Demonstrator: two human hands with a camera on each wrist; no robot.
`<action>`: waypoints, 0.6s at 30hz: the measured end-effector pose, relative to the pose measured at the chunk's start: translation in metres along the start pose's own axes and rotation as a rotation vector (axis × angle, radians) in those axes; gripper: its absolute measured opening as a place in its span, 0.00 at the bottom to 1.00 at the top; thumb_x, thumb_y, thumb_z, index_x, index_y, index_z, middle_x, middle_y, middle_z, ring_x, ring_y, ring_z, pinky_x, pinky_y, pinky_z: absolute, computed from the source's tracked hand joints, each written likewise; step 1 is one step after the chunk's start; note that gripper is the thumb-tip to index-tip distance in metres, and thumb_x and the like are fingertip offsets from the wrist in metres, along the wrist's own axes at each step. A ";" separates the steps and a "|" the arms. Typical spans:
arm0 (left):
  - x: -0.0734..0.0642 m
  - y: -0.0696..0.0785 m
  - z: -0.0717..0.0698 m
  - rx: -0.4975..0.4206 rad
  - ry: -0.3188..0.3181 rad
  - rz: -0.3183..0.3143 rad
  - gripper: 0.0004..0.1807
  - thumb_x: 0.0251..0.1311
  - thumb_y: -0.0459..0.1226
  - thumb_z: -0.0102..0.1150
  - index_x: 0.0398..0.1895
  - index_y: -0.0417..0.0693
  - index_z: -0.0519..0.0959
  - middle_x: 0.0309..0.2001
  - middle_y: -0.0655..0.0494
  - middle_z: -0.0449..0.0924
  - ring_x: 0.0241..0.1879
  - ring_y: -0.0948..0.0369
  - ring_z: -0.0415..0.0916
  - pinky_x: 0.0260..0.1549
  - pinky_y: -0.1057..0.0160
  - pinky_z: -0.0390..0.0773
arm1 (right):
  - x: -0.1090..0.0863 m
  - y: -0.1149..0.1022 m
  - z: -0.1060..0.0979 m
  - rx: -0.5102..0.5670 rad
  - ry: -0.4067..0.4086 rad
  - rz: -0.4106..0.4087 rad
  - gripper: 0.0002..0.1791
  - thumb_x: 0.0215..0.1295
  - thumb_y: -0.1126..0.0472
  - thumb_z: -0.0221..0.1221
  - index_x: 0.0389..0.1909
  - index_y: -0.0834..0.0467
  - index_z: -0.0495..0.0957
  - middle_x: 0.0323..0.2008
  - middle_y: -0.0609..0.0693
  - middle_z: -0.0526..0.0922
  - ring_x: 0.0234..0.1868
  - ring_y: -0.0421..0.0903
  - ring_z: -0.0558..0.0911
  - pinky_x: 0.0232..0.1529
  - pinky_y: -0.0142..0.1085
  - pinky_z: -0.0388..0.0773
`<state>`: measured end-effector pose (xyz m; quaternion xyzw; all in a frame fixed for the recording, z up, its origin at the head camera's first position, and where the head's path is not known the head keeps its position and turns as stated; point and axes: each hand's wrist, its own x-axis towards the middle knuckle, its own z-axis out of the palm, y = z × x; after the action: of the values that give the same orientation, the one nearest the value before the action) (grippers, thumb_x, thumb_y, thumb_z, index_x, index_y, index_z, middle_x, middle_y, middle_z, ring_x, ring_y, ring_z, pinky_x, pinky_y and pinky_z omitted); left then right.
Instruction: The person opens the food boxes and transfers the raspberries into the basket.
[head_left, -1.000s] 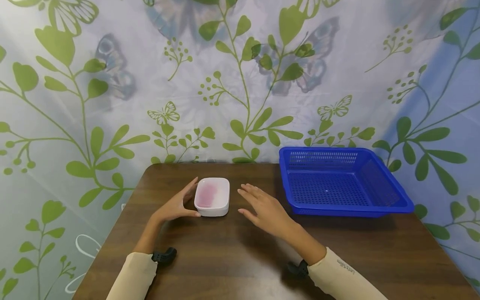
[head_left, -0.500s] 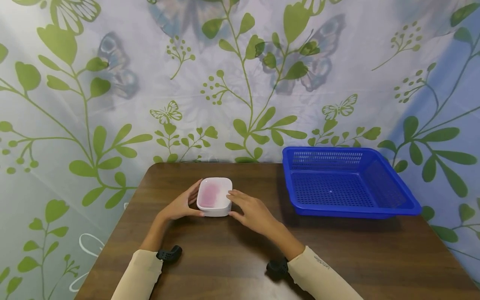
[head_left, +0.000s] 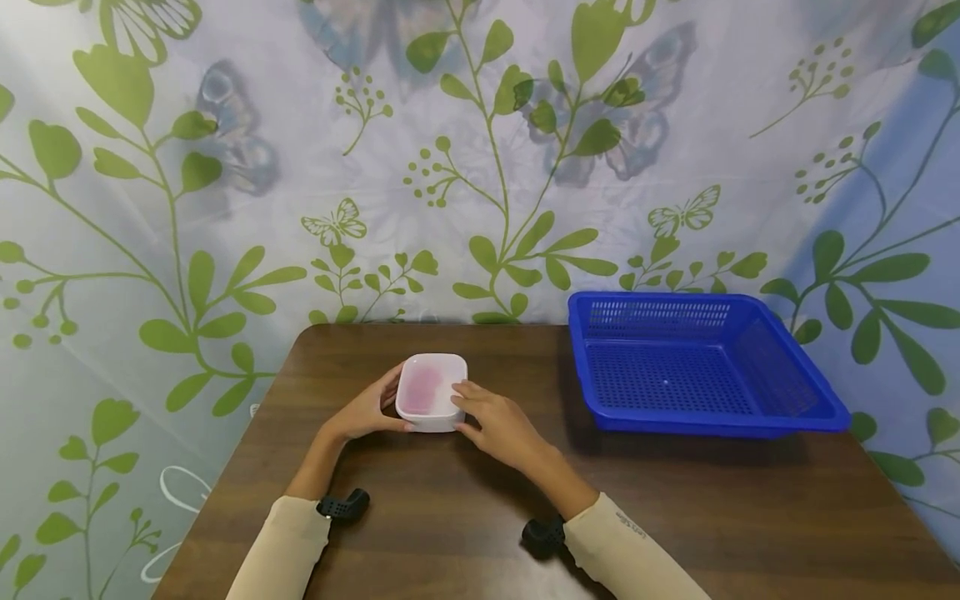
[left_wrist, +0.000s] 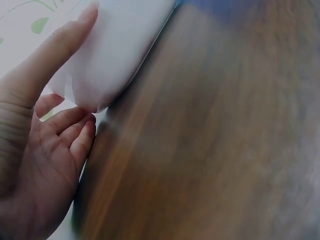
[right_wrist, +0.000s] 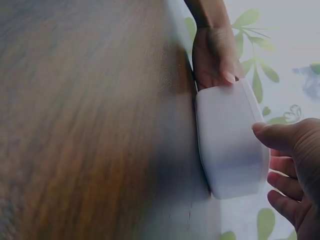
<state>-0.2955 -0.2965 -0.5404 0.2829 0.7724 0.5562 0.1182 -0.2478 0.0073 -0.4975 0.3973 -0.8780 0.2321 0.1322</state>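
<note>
A small white lidded container (head_left: 423, 392) with rounded corners sits on the brown table (head_left: 420, 517), a pink tint showing on its top. My left hand (head_left: 369, 410) holds its left side, thumb at the near face and fingers round behind, as the left wrist view shows along the container wall (left_wrist: 125, 40). At the opposite end, my right hand (head_left: 498, 423) has its thumb near the front corner and fingers at the lid's right edge. In the right wrist view, the right thumb (right_wrist: 272, 134) touches the upper edge of the container (right_wrist: 230, 140); the lid's top is hidden there.
A blue perforated plastic basket (head_left: 720, 421) stands to the right at the table's back. Behind the table hangs a cloth (head_left: 420, 250) printed with leaves and butterflies. Bare tabletop lies between basket and container.
My right hand has moved left from beside the container onto its right side. My left hand has stayed at the left side. The view has shifted slightly.
</note>
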 end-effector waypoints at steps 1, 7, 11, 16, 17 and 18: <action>0.001 0.000 0.000 0.000 0.002 0.003 0.64 0.51 0.30 0.77 0.83 0.53 0.41 0.81 0.47 0.46 0.77 0.47 0.50 0.66 0.73 0.61 | 0.001 0.000 0.000 -0.007 0.004 -0.006 0.26 0.64 0.56 0.70 0.61 0.61 0.80 0.66 0.55 0.77 0.69 0.50 0.73 0.63 0.44 0.75; 0.001 -0.001 0.001 0.017 0.007 -0.006 0.63 0.50 0.32 0.79 0.83 0.55 0.43 0.79 0.49 0.51 0.76 0.49 0.55 0.66 0.71 0.64 | 0.002 -0.001 0.001 -0.049 0.002 -0.018 0.26 0.62 0.58 0.71 0.61 0.61 0.81 0.65 0.54 0.78 0.68 0.50 0.74 0.61 0.43 0.76; -0.001 -0.001 0.002 0.022 0.023 -0.017 0.64 0.49 0.33 0.80 0.82 0.56 0.44 0.79 0.51 0.52 0.76 0.51 0.54 0.66 0.71 0.64 | 0.003 -0.002 0.003 -0.067 -0.001 -0.032 0.26 0.62 0.58 0.71 0.61 0.60 0.81 0.65 0.54 0.78 0.68 0.49 0.74 0.61 0.42 0.76; 0.000 0.001 0.003 0.026 0.032 -0.019 0.64 0.49 0.33 0.80 0.82 0.55 0.44 0.79 0.51 0.53 0.76 0.51 0.55 0.66 0.72 0.64 | 0.004 0.000 0.004 -0.060 0.003 -0.023 0.26 0.62 0.57 0.71 0.61 0.59 0.81 0.65 0.53 0.78 0.69 0.48 0.74 0.61 0.41 0.77; 0.000 0.001 0.004 0.027 0.031 -0.018 0.64 0.49 0.33 0.80 0.82 0.55 0.44 0.79 0.51 0.53 0.76 0.51 0.55 0.66 0.72 0.63 | 0.004 0.000 0.004 -0.059 0.003 -0.018 0.26 0.62 0.57 0.71 0.61 0.58 0.81 0.65 0.53 0.78 0.68 0.48 0.74 0.61 0.41 0.77; 0.001 0.002 0.004 0.029 0.030 -0.015 0.63 0.49 0.33 0.79 0.82 0.54 0.44 0.79 0.50 0.53 0.76 0.50 0.55 0.66 0.71 0.63 | 0.004 0.000 0.004 -0.058 0.003 -0.014 0.26 0.62 0.57 0.71 0.61 0.58 0.81 0.65 0.53 0.78 0.68 0.48 0.74 0.61 0.41 0.77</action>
<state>-0.2937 -0.2924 -0.5403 0.2703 0.7842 0.5483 0.1068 -0.2504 0.0031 -0.4990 0.3990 -0.8813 0.2065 0.1467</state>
